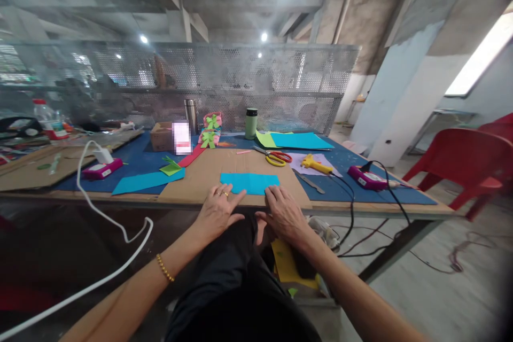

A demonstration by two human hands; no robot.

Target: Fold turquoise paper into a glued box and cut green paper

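Observation:
A rectangular blue paper sheet (pixel 249 183) lies on a brown cardboard sheet (pixel 208 171) at the near edge of the table. My left hand (pixel 218 211) rests at the sheet's near left corner, fingers stretched out and the index fingertip touching the paper. My right hand (pixel 282 211) lies flat at the sheet's near right corner, fingers spread on the cardboard and the paper's edge. Neither hand holds anything.
Beyond the sheet lie yellow-handled scissors (pixel 274 157), a yellow glue gun (pixel 316 164), a grey knife (pixel 310 181), a pink device (pixel 366 177) with black cable, more blue paper (pixel 146 181), a green bottle (pixel 250 123), a cardboard box (pixel 161 136). A red chair (pixel 468 163) stands right. A white cable (pixel 108 214) hangs left.

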